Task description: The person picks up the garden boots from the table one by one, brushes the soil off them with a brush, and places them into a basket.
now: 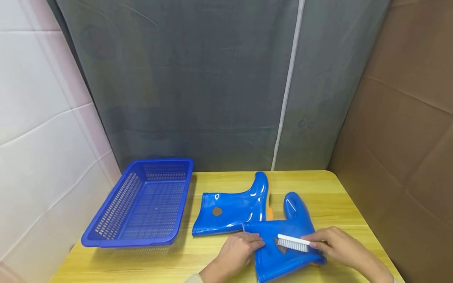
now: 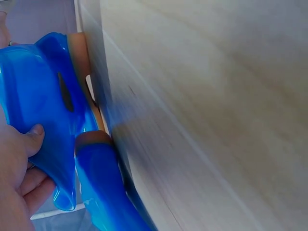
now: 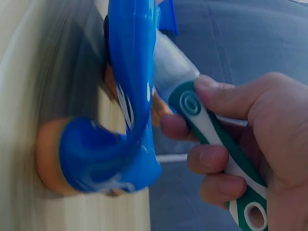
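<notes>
Brush (image 1: 293, 243) in right hand (image 1: 336, 243) grip, touching boot (image 1: 283, 243).

No readable text anywhere in these shots, honestly. No brand, number or label shows on either boot (image 1: 283, 236), the brush (image 1: 293, 242), or the basket (image 1: 141, 204). The closest thing to a mark is a moulded spiral on the brush handle (image 3: 190, 102) in the right wrist view, and that's just a pattern, not lettering. The brown patches on the boots carry no writing either.
</notes>
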Action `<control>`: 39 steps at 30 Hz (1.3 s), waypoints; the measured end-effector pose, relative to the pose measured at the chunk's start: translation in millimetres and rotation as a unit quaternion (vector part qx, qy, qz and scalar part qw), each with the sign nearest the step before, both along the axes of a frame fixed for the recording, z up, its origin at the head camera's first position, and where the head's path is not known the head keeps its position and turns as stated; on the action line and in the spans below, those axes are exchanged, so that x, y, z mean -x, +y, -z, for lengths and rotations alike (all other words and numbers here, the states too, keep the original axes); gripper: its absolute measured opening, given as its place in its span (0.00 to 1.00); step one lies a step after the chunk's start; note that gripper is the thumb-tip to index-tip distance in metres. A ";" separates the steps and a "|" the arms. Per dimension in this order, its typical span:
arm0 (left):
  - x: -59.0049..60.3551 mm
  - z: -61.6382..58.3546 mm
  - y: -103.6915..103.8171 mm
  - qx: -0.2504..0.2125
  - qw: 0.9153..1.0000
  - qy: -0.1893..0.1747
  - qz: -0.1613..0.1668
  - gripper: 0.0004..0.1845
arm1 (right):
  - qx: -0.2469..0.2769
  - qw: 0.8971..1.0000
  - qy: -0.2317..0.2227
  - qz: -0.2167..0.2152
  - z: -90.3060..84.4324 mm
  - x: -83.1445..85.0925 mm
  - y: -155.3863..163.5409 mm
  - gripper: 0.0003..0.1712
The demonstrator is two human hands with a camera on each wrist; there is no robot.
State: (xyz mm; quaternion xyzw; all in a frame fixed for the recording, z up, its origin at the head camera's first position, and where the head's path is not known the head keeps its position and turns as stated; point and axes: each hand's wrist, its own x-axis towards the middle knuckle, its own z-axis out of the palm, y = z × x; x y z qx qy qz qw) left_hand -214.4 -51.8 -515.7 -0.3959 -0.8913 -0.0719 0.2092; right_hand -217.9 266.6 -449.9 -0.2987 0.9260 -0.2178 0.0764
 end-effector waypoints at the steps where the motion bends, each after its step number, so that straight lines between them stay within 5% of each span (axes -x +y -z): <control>1: 0.0 0.3 -0.1 0.000 1.000 0.000 0.000 0.12 | -0.002 1.000 -0.009 0.001 -0.6 -0.5 -2.0 0.15; 4: 0.4 0.5 -0.3 0.000 1.000 0.007 0.002 0.12 | -0.009 1.000 -0.016 0.010 -2.5 -0.7 -7.5 0.16; 12: -0.4 -1.3 -0.9 0.006 1.000 0.017 0.008 0.13 | -0.056 0.993 0.087 0.057 -0.5 0.4 -13.7 0.16; 20: -1.7 -2.4 -0.5 0.017 1.000 -0.003 0.008 0.13 | -0.044 0.999 0.024 -0.002 5.0 -3.3 -16.5 0.17; 29: -2.6 -3.6 -3.3 0.016 1.000 -0.004 0.006 0.13 | -0.062 0.986 0.154 0.027 0.6 -7.2 0.4 0.17; 34: -2.3 -5.8 -2.4 0.017 1.000 0.004 0.006 0.13 | -0.044 0.989 0.128 0.062 0.4 -9.2 0.5 0.17; 39: -2.0 -5.8 -0.9 0.012 1.000 0.009 0.008 0.13 | -0.040 0.998 0.049 0.026 -3.7 -11.0 -2.7 0.16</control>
